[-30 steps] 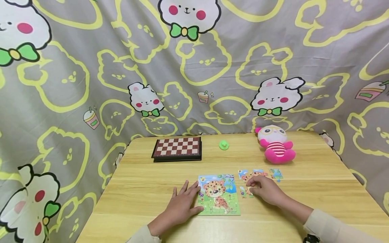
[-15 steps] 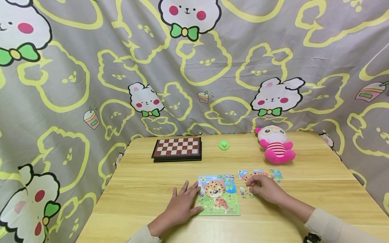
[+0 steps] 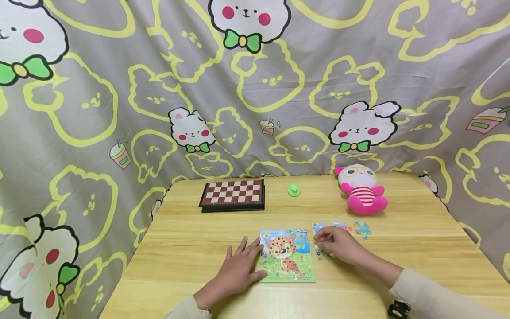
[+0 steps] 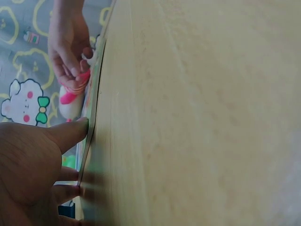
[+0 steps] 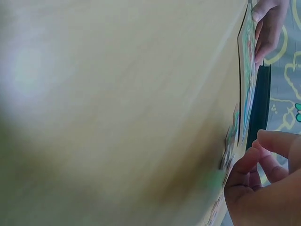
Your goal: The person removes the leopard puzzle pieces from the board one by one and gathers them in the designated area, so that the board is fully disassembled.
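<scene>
A square leopard puzzle board (image 3: 288, 261) lies flat on the table. My left hand (image 3: 239, 268) rests against its left side with fingers spread; the left wrist view shows the thumb (image 4: 73, 134) touching the edge. To the right of the board, my right hand (image 3: 340, 243) hovers over loose puzzle pieces (image 3: 320, 253), some of them covered by it. Its fingers are loosely bent in the right wrist view, and no piece shows between thumb and fingertips. Another puzzle piece (image 3: 362, 228) lies apart, farther right.
Along the back of the table stand a folded chessboard (image 3: 233, 193), a small green duck (image 3: 294, 190) and a pink plush toy (image 3: 362, 190). A patterned curtain (image 3: 247, 93) hangs behind and at both sides of the wooden table (image 3: 179, 248).
My right hand has shifted a little left over the loose pieces, covering different ones. My left hand and the puzzle board have stayed where they were.
</scene>
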`<state>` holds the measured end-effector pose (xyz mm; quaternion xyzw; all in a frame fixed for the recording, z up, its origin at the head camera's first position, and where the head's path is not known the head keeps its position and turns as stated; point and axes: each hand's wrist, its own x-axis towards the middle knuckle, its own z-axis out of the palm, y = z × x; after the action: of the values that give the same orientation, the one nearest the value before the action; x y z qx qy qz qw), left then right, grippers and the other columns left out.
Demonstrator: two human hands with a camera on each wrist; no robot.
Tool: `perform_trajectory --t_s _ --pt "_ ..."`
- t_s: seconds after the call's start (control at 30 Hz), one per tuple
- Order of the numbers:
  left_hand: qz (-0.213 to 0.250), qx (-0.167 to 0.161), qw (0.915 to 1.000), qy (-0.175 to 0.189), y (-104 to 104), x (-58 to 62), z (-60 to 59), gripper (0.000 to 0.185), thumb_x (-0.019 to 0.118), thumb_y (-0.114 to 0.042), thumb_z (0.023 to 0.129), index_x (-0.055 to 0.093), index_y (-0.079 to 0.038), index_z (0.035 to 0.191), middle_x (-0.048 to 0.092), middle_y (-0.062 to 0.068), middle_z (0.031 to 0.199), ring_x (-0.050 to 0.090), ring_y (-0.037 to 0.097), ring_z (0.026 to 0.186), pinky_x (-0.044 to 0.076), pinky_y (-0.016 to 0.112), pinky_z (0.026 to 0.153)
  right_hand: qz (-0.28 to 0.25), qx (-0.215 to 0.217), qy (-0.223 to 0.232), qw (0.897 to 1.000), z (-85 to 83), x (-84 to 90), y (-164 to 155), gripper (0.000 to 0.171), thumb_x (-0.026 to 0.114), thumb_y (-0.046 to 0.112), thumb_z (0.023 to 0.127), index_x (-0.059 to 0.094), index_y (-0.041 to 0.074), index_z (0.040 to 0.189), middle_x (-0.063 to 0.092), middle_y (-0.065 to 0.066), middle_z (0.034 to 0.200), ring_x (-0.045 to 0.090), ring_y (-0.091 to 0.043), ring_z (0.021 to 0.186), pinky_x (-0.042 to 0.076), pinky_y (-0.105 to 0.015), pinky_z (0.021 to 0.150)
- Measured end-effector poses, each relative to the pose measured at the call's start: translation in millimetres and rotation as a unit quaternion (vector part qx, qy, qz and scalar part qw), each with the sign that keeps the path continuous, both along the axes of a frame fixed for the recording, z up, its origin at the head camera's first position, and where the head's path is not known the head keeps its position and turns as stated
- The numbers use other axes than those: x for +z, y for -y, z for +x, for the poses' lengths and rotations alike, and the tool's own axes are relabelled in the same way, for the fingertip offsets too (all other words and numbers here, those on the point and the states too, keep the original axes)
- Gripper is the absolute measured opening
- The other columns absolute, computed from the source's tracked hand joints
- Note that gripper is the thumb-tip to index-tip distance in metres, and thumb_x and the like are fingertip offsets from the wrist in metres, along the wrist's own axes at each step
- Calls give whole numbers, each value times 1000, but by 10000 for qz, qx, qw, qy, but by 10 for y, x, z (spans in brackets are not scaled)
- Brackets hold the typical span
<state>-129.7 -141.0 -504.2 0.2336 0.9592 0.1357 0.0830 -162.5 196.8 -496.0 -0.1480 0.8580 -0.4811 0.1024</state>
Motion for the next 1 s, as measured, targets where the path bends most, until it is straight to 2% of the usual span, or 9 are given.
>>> perform_trajectory --t_s 0.77,1.0 --pt "40 24 10000 34 -7 15 0 76 53 -65 89 37 -24 151 22 -6 162 15 34 149 14 76 105 -201 474 -132 9986 10 30 619 14 69 4 87 69 3 101 64 -4 88 58 -14 73 53 -26 61" --pt "30 -1 10000 -7 -5 19 1 76 54 -65 89 38 -23 151 23 -5 162 16 35 148 15 77 104 -257 612 -180 9976 31 14 758 15 70 4 86 68 3 101 63 -4 88 56 -14 76 49 -21 65"
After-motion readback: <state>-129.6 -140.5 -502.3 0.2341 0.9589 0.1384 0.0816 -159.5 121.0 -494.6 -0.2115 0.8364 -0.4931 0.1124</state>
